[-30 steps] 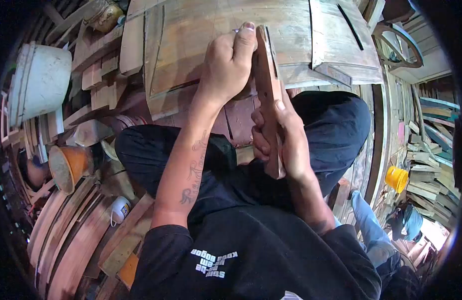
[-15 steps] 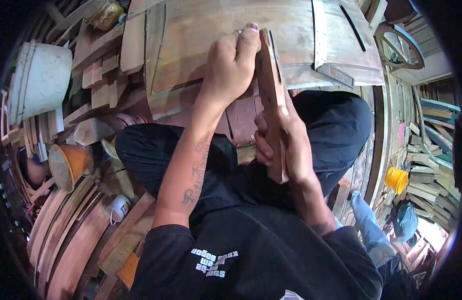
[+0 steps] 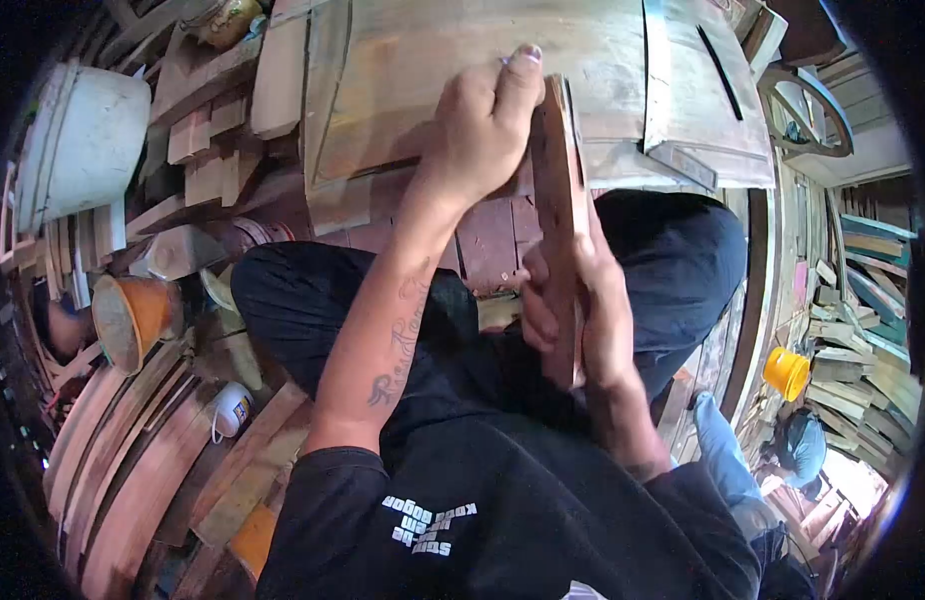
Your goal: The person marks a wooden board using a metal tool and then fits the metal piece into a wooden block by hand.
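My right hand [image 3: 605, 315] is wrapped round a long brown wooden bar [image 3: 560, 215], its fingers showing on the left side. The bar stands over my lap with its far end at the workbench edge; a dark line runs along its upper right edge. Just left of that far end, my left hand [image 3: 488, 125] is closed in a fist, thumb stretched along the top. Something small and pale shows by the thumb, but what the fist holds is hidden. Beyond both hands lies the wooden workbench top [image 3: 413, 80].
On the bench are a metal square [image 3: 683, 165] and a thin dark strip [image 3: 720, 60]. A white tub [image 3: 88, 140], an orange bucket [image 3: 133, 320] and curved planks [image 3: 153, 480] lie left. At right are a yellow bucket [image 3: 786, 373], stacked offcuts and another person [image 3: 728, 450].
The view has shifted slightly, so the bench appears further right and lower. The bar and my right hand have come a little toward my body. Both hands stay closed.
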`<state>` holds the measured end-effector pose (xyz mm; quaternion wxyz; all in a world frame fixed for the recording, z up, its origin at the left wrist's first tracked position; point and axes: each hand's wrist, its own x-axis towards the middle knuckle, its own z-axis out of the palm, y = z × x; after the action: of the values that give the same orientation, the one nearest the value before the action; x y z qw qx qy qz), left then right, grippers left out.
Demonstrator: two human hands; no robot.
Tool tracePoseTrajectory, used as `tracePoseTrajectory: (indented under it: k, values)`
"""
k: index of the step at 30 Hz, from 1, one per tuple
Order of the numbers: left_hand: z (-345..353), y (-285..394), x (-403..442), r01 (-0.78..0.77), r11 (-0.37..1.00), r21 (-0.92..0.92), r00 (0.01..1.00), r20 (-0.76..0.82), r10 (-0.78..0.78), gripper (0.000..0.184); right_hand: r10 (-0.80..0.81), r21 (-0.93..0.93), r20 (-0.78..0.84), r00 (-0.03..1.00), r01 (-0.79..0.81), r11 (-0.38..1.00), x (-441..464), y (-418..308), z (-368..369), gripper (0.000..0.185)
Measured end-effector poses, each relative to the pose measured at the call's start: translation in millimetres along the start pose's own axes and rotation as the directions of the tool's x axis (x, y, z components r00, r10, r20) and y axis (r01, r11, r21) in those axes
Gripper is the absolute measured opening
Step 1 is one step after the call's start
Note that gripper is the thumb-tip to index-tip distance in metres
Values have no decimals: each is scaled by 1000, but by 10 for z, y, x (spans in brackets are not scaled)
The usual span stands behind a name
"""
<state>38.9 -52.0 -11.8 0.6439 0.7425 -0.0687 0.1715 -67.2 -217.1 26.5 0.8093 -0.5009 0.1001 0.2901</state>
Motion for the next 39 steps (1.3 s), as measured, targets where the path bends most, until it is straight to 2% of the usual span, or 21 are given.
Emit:
tracePoseTrajectory:
  k: [1, 3, 5, 6, 7, 9, 13, 14, 17, 18, 19, 20, 23, 25, 28, 31, 33, 35, 37, 39]
  values:
    - [18, -6, 1, 51, 997, -51, 999, 9, -51, 56, -3, -43, 11, 1000, 3, 999, 67, -17, -28, 68]
    - [-10, -1, 3, 58, 995, 87, 998, 1, -58, 58, 13, -61, 15, 1000, -12, 998, 89, -42, -3, 71]
    - [-8, 22, 10, 47, 992, 118, 999, -3, -47, 58, 14, -18, -58, 998, -15, 1000, -55, -7, 80, 69]
    - [-8, 43, 23, 38, 989, 145, 999, 1, -39, 58, 15, 57, -31, 999, -13, 998, -139, 5, 86, 69]
    - [-17, 54, 36, 34, 989, 145, 999, -1, -34, 58, 11, 55, -28, 1000, -9, 998, -79, -1, 63, 69]
    - [1, 73, -16, 87, 992, 94, 996, 9, -88, 58, -11, -41, -21, 1000, 10, 999, 60, 11, -18, 69]
    - [30, 95, -48, 55, 982, 181, 998, -19, -53, 56, -59, -27, -41, 997, 58, 998, 83, 44, 41, 69]
    - [68, 127, -62, 43, 976, 213, 997, -70, -29, 56, -8, -2, -56, 998, 8, 1000, -71, -12, 92, 69]
    - [54, 62, -66, 8, 992, 125, 998, -64, 0, 57, 5, -47, -26, 1000, -6, 999, -90, 84, 3, 71]
    - [12, 75, -69, 82, 989, 125, 997, -1, -82, 57, 2, -20, -20, 1000, -3, 1000, -19, 30, 53, 70]
    - [50, 45, -83, 53, 995, 79, 998, -22, -52, 59, -6, -87, -44, 999, 2, 996, 108, 31, 13, 70]
    - [60, 18, -69, 44, 997, 67, 999, -16, -43, 58, -8, -63, -33, 999, 6, 998, 119, 24, -12, 68]
    - [16, -7, -41, 38, 994, 99, 999, -18, -36, 56, -15, -77, -31, 999, 12, 997, -89, 21, 12, 66]
    - [16, 24, 3, 42, 991, 129, 999, -14, -40, 57, -5, -14, -2, 1000, 5, 1000, -78, 1, 8, 66]
    - [77, 27, -63, 50, 999, 18, 998, -26, -50, 56, -33, -54, 3, 999, 33, 998, 12, 2, -65, 66]
    - [33, 60, -50, 45, 996, 81, 999, -23, -44, 56, 6, -53, 35, 999, -5, 999, 34, 30, -56, 69]
    - [40, 20, -4, 13, 999, 31, 999, -41, -11, 55, -11, -24, 21, 1000, 11, 1000, -28, 56, -35, 72]
    - [12, 63, -69, 113, 990, 80, 994, -4, -113, 59, 5, -32, 26, 1000, -5, 999, 2, 73, -68, 75]
    - [34, 34, -78, 87, 994, 72, 996, 16, -88, 59, -5, -20, 15, 1000, 5, 1000, 125, 117, -91, 76]
    - [60, 69, -72, 42, 996, 83, 999, -28, -40, 55, -28, -9, 34, 999, 28, 1000, 104, 119, -54, 76]
